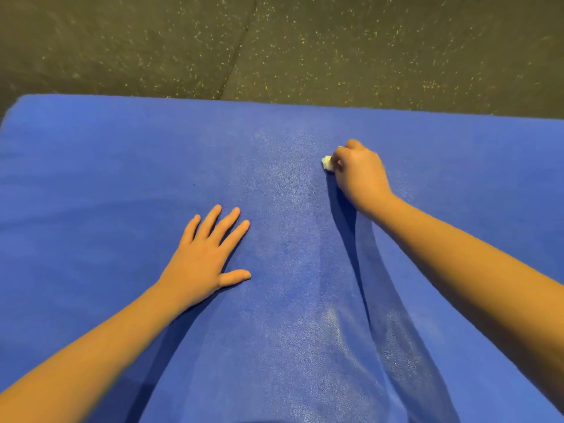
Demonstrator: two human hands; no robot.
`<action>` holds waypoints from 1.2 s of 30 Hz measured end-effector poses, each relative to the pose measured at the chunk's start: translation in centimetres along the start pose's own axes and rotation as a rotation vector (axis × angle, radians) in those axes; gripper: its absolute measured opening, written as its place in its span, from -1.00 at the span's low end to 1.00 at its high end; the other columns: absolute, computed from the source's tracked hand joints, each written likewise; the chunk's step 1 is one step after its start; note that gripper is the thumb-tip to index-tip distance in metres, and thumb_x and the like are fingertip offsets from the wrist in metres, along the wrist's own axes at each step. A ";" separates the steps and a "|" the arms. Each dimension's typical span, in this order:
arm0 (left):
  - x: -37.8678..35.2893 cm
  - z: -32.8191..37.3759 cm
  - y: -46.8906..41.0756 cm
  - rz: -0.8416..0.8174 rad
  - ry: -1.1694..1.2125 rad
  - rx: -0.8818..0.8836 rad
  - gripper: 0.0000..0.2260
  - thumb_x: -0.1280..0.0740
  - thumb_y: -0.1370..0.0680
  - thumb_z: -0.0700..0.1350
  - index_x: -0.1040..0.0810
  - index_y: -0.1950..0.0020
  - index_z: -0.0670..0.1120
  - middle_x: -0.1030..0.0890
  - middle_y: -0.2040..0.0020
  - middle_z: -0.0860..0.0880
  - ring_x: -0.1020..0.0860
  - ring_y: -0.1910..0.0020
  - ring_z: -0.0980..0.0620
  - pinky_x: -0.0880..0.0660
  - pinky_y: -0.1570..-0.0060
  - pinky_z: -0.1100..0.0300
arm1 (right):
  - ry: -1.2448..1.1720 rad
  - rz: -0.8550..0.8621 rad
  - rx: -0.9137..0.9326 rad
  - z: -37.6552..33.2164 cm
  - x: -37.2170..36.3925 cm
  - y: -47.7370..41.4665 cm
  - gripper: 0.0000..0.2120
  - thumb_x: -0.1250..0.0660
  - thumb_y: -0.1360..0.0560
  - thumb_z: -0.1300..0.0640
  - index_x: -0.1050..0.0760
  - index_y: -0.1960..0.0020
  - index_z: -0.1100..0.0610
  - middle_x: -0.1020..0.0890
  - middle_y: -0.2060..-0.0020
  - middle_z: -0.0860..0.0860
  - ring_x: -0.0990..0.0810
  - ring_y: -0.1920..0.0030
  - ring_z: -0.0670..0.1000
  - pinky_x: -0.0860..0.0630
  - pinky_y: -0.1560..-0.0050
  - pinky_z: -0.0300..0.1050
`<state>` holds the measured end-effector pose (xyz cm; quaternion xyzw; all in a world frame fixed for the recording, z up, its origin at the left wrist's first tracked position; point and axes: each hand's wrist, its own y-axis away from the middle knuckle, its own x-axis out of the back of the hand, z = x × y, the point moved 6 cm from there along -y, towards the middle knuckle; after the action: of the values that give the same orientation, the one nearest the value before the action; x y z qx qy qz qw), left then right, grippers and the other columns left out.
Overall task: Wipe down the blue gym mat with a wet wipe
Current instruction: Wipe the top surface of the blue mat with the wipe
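My right hand (360, 175) reaching forward, fingers curling around balled wet wipe (327, 163), pressing it on blue gym mat (122, 166) near far edge. My left hand (207, 254) lying flat, fingers spreading, bracing on mat.

Pebbled glossy-streaked blue mat (122, 166), speckled rubbery floor (366, 41)

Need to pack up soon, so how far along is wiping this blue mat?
A glossy, damp-looking band runs down the middle of the blue mat. The right hand grips the wadded wipe on the mat toward its far edge; the left hand rests flat. The duller left side and far right look unwiped.
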<state>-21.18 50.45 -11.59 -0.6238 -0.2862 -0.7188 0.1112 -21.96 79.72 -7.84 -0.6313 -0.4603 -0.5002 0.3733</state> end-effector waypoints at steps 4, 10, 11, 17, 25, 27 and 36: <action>-0.1 0.1 0.0 0.009 0.008 0.003 -0.26 0.06 -0.52 0.42 -0.18 -0.53 -0.04 -0.26 -0.52 -0.11 -0.16 -0.48 -0.22 -0.08 -0.37 -0.17 | -0.128 -0.036 0.234 -3.2 -0.9 0.5 -0.82 -0.28 -0.52 0.27 -0.53 0.23 0.31 -0.48 0.24 0.23 -0.49 0.36 0.25 -0.36 0.40 -0.07; 0.2 0.1 -0.1 0.035 -0.001 -0.003 -0.26 -0.01 -0.50 0.40 -0.23 -0.52 -0.05 -0.28 -0.51 -0.11 -0.19 -0.47 -0.22 -0.08 -0.37 -0.17 | -0.014 -0.013 -0.041 0.0 -0.1 -4.0 -0.85 -0.18 -0.53 0.32 -0.49 0.12 0.36 -0.46 0.07 0.29 -0.45 0.23 0.25 -0.24 0.31 -0.02; 0.3 0.1 -0.1 0.032 -0.001 0.000 -0.26 0.00 -0.50 0.40 -0.22 -0.52 -0.05 -0.28 -0.51 -0.11 -0.19 -0.47 -0.22 -0.11 -0.37 -0.18 | -0.013 0.001 -0.146 0.2 -0.2 -4.7 -0.86 -0.17 -0.53 0.34 -0.48 0.11 0.37 -0.45 0.04 0.28 -0.42 0.22 0.22 -0.24 0.29 -0.01; 0.7 0.4 -0.1 0.020 -0.007 0.013 -0.28 -0.05 -0.48 0.38 -0.26 -0.49 -0.06 -0.35 -0.47 -0.12 -0.28 -0.43 -0.24 -0.34 -0.28 -0.28 | -0.041 -0.104 0.270 -5.7 -1.9 -4.3 -0.81 -0.22 -0.55 0.25 -0.51 0.17 0.34 -0.42 0.20 0.22 -0.48 0.24 0.27 -0.35 0.33 0.03; 0.9 0.6 0.1 0.009 -0.015 0.023 -0.31 -0.05 -0.49 0.33 -0.39 -0.45 -0.08 -0.39 -0.45 -0.12 -0.38 -0.39 -0.25 -0.41 -0.22 -0.28 | -0.141 -0.055 -0.008 -6.2 -2.4 -9.1 -0.81 -0.19 -0.54 0.27 -0.55 0.00 0.34 -0.47 -0.09 0.25 -0.48 -0.01 0.23 -0.33 0.13 -0.10; 0.9 0.6 0.2 0.009 -0.016 0.029 -0.33 -0.06 -0.50 0.32 -0.39 -0.45 -0.08 -0.39 -0.45 -0.11 -0.38 -0.39 -0.25 -0.41 -0.22 -0.28 | -0.087 -0.144 0.237 -8.6 -3.2 -8.4 -0.79 -0.17 -0.55 0.27 -0.54 -0.02 0.34 -0.47 -0.04 0.24 -0.48 -0.03 0.23 -0.34 0.15 -0.07; 1.0 0.9 0.9 0.006 -0.021 0.048 -0.38 -0.06 -0.52 0.26 -0.40 -0.45 -0.08 -0.40 -0.45 -0.10 -0.38 -0.40 -0.23 -0.39 -0.24 -0.26 | -0.159 -0.143 0.243 -10.8 -3.3 -9.1 -0.86 -0.21 -0.46 0.36 -0.53 0.21 0.29 -0.52 0.10 0.24 -0.41 0.22 0.15 -0.27 0.24 -0.06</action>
<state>-20.11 50.40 -10.33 -0.6293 -0.3029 -0.7046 0.1252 -33.96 71.68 -8.57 -0.5848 -0.5893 -0.4146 0.3726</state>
